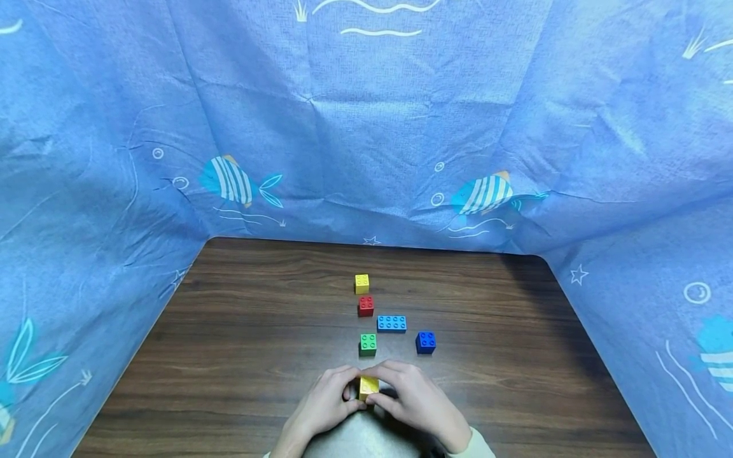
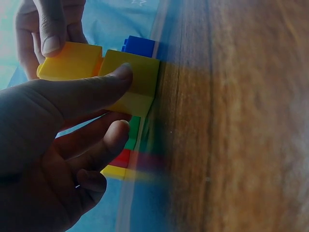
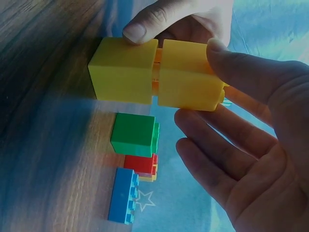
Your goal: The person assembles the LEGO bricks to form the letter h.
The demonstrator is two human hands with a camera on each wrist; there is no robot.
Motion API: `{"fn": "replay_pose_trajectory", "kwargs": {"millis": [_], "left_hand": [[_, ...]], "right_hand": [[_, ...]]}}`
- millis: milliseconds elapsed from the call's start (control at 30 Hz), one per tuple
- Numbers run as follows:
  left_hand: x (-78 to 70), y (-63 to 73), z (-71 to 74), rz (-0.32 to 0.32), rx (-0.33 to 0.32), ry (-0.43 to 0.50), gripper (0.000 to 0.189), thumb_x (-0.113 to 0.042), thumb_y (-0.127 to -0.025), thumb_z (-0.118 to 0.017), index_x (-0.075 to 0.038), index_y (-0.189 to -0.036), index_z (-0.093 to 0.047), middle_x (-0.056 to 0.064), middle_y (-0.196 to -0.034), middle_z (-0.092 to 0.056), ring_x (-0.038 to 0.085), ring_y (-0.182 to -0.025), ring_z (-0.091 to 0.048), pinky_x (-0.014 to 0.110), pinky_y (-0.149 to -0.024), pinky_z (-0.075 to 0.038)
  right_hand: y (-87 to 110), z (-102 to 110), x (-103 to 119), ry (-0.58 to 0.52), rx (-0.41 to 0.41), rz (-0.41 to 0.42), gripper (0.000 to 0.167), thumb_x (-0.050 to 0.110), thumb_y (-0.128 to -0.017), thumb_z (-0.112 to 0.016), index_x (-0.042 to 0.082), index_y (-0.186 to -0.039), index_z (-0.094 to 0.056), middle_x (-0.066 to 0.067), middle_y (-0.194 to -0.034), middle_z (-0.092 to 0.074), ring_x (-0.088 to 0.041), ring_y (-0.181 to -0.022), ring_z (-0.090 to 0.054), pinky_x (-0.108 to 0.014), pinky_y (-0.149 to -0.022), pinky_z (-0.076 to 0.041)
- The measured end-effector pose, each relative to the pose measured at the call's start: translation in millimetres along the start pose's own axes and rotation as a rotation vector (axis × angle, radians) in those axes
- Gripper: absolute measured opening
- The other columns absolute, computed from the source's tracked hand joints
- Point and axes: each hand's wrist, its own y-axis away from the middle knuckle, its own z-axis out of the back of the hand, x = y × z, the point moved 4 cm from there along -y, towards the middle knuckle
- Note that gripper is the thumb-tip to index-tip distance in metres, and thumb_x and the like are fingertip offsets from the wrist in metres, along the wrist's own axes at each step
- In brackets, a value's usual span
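Observation:
Two yellow bricks are held one above the other near the front of the table. My left hand (image 1: pixel 322 399) pinches the lower yellow brick (image 3: pixel 123 72), thumb on its near side. From the other side my right hand (image 1: pixel 417 397) grips the upper yellow brick (image 3: pixel 186 75) between thumb and fingers. A narrow gap with studs showing in it separates the two bricks in the right wrist view, so they are not pressed flush. Just beyond the hands stands a green brick (image 1: pixel 368 345). Whether the lower brick touches the table is hard to tell.
Past the green brick lie a long light blue brick (image 1: pixel 392 324), a red brick (image 1: pixel 366 306) and another yellow brick (image 1: pixel 362 284). A dark blue brick (image 1: pixel 425 343) stands to the right. Blue fish-patterned cloth (image 1: pixel 366 127) hangs around the wooden table (image 1: pixel 258 305).

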Motion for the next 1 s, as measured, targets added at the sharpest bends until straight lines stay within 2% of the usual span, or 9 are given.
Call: {"fn": "replay_pose_trajectory", "kwargs": {"millis": [233,467,633,1000], "left_hand": [[-0.7,-0.2,0.5,0.022,0.017,0.035,0.031,-0.016,-0.079,-0.086,-0.017,-0.106,-0.070,-0.007,-0.076,-0.057,-0.002,-0.065,-0.047,0.016,-0.057,-0.039],[0.2,0.2,-0.5,0.014,0.010,0.045,0.032,-0.014,-0.079,-0.086,-0.021,-0.103,-0.067,-0.005,-0.077,-0.059,-0.002,-0.066,-0.048,0.015,-0.058,-0.040],[0.2,1.2,-0.8,0.023,0.019,0.049,0.032,-0.014,-0.079,-0.085,-0.022,-0.105,-0.067,-0.006,-0.078,-0.059,-0.002,-0.066,-0.047,0.016,-0.058,-0.040],[0.5,0.1,-0.9,0.034,0.035,0.046,0.032,-0.016,-0.081,-0.085,-0.020,-0.106,-0.067,-0.007,-0.079,-0.058,-0.001,-0.067,-0.049,0.017,-0.058,-0.040]], "right_hand": [[0.0,3.3,-1.0,-0.012,0.018,-0.043,0.033,0.025,-0.090,-0.078,0.019,-0.122,-0.072,0.007,-0.114,-0.073,-0.006,-0.103,-0.069,-0.029,-0.085,-0.058],[-0.7,3.7,-1.5,-0.031,0.050,-0.040,0.032,0.022,-0.088,-0.080,0.015,-0.118,-0.073,0.006,-0.111,-0.074,-0.005,-0.102,-0.068,-0.028,-0.086,-0.058],[1.6,3.0,0.1,-0.023,0.024,-0.024,0.033,0.022,-0.085,-0.082,0.015,-0.117,-0.073,0.006,-0.109,-0.074,-0.005,-0.100,-0.068,-0.027,-0.084,-0.058],[2.1,2.9,0.7,-0.009,-0.040,0.016,0.035,0.023,-0.087,-0.081,0.015,-0.120,-0.071,0.004,-0.113,-0.074,-0.008,-0.101,-0.070,-0.027,-0.084,-0.059]]}}
